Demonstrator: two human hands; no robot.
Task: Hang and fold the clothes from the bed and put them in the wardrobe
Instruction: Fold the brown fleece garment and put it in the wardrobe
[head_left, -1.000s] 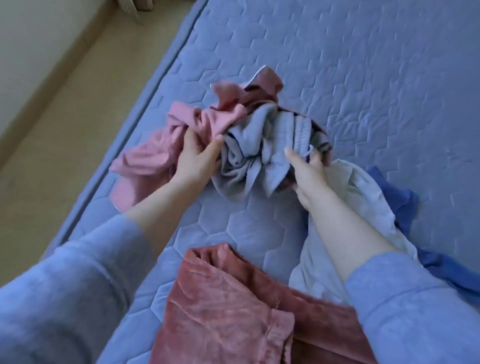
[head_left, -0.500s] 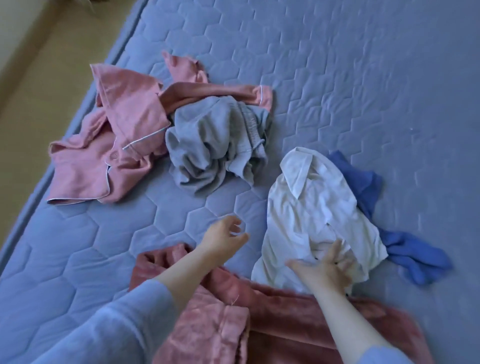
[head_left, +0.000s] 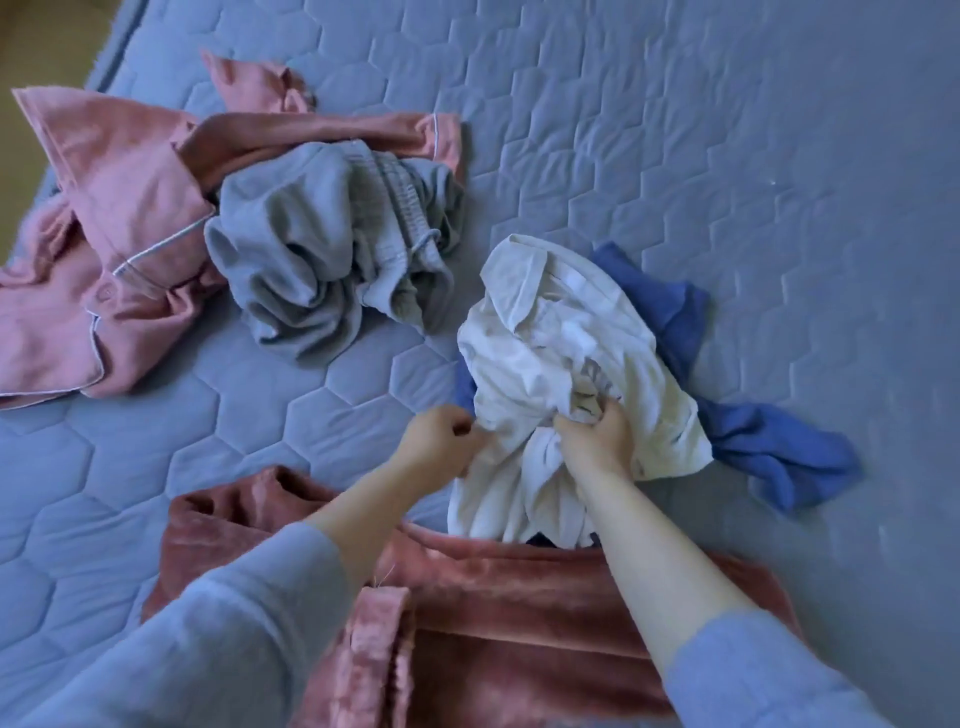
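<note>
Both hands on white shirt (head_left: 550, 332) on bed (head_left: 727, 156): right hand (head_left: 597, 441) grip clenched in cloth, left hand (head_left: 441, 436) pinching edge.

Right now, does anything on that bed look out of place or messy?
Nothing is damaged, but every garment is crumpled. The white shirt lies bunched over a blue garment, both hands gripping its lower part. The grey garment overlaps the pink pyjama top, which reaches the bed's left edge.
</note>
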